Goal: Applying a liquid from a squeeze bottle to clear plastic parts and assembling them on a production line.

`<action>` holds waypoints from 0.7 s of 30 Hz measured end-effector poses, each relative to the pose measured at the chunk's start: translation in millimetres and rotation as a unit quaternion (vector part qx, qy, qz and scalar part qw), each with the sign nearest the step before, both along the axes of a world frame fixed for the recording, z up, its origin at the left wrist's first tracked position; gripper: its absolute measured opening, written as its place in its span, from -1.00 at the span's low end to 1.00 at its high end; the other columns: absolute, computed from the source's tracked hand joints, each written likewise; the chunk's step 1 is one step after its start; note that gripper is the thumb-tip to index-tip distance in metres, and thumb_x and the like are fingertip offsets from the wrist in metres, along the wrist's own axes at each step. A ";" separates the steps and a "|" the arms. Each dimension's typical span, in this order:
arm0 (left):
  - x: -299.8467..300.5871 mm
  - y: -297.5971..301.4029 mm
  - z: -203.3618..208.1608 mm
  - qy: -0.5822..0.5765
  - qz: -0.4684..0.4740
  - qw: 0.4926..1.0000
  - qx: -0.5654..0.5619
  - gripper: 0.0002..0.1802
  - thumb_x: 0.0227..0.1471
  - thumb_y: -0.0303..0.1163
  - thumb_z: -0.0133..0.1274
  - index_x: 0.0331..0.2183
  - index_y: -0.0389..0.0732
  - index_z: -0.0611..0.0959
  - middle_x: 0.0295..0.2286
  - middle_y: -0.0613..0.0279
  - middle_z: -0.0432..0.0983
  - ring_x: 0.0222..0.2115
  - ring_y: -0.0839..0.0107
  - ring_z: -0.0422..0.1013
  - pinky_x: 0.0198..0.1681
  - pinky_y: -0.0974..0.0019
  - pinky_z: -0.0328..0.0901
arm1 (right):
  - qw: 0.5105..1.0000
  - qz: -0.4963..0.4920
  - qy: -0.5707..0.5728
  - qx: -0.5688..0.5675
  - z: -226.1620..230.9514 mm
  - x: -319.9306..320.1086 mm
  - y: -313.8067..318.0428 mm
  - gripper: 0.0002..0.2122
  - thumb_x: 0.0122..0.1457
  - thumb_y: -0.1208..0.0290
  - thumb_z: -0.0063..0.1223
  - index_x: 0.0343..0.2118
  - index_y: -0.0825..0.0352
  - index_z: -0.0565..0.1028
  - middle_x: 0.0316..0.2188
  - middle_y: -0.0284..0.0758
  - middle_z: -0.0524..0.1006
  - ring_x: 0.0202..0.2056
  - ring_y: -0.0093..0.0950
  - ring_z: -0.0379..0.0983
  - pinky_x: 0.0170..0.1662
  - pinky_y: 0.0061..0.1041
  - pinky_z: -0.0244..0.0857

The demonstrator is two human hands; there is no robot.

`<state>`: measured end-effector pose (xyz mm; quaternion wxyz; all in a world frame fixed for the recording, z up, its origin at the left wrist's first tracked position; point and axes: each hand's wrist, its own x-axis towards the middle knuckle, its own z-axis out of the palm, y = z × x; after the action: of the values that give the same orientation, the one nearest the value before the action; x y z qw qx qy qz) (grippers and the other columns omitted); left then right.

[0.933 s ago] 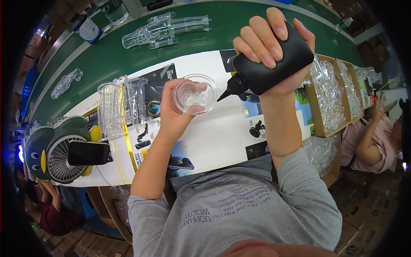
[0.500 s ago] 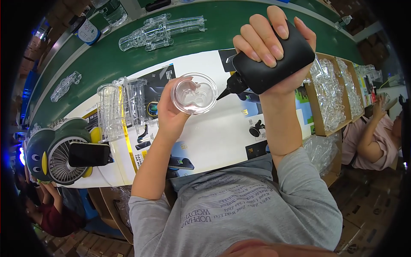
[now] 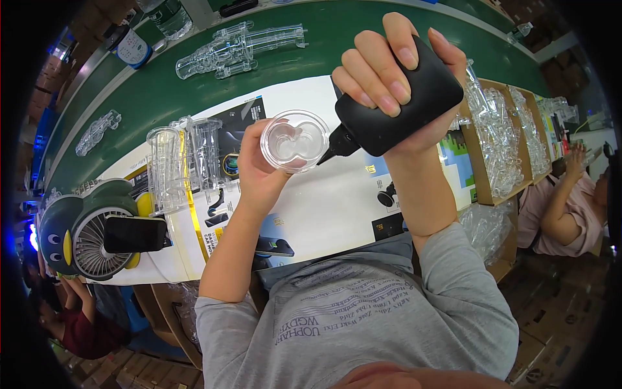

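Note:
Upright in my left hand (image 3: 258,170) is a clear plastic cylinder (image 3: 295,141), its round open end facing up and rounded shapes showing inside. My fingers wrap its left side. My right hand (image 3: 405,91) grips a black squeeze bottle (image 3: 402,97), tilted so that its narrow nozzle (image 3: 334,148) points down and left. The nozzle tip is at the cylinder's lower right rim; whether it touches I cannot tell. Several similar clear cylinders (image 3: 184,155) stand to the left of my left hand.
Clear plastic assemblies lie on the green tabletop (image 3: 337,39). A penguin-shaped fan (image 3: 87,227) with a phone (image 3: 135,234) against it stands left. Cardboard boxes (image 3: 476,155) of clear parts are at right. A co-worker (image 3: 570,201) sits beyond them. A dark bottle (image 3: 129,47) stands far left.
My right hand has moved the black squeeze bottle left and slightly down, bringing its nozzle tip lower along the cylinder's rim. My left hand and the cylinder have barely shifted.

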<state>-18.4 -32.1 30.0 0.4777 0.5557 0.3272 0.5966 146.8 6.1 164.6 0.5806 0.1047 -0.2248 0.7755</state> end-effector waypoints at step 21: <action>-5.6 3.0 2.2 -0.017 -0.020 0.999 -0.030 -0.36 -0.31 -0.42 0.27 -0.10 -0.37 0.46 -0.14 0.15 0.36 -0.13 0.35 0.34 -0.01 0.33 0.19 | 0.999 -0.042 0.002 0.019 6.5 13.1 5.2 -0.68 0.17 0.20 -0.43 -0.60 0.29 0.24 -0.78 -0.36 0.24 -0.74 -0.54 0.14 -0.55 -0.57 0.09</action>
<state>-24.1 -29.1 32.2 0.5116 0.5370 0.3258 0.5863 159.8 11.3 171.0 0.6107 0.1075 -0.2422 0.7462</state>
